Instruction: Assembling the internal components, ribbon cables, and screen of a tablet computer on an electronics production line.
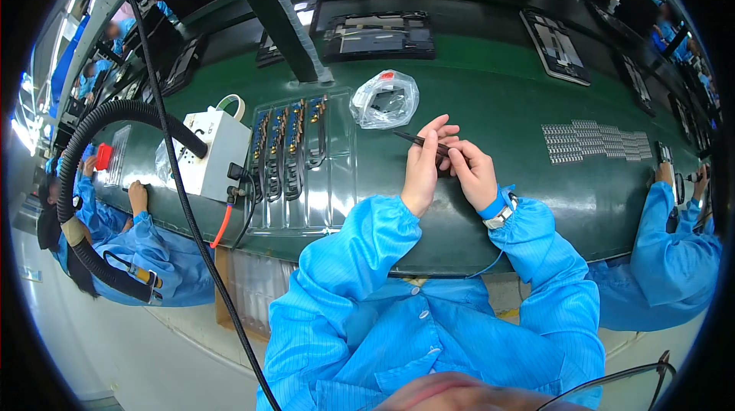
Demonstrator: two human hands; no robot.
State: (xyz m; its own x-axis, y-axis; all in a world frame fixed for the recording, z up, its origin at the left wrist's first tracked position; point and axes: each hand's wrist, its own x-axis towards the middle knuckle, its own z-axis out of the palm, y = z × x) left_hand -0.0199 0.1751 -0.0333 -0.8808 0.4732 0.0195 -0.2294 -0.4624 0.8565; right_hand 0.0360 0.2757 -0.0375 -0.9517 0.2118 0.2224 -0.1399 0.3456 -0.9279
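While hands [448, 166] pinch dark tweezers [417, 140], crumpled clear bag [384, 99] apparently just beyond.

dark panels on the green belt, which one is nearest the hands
The wide dark panel at top centre, straight beyond the plastic bag. The panel to the right lies farther from the hands.

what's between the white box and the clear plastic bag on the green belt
In the head view, a clear tray of small blue parts lies between the white box and the plastic bag.

One thin dark tweezer-like tool [417, 140], slightly tilted, tip pointing left, held above the green belt, centre.
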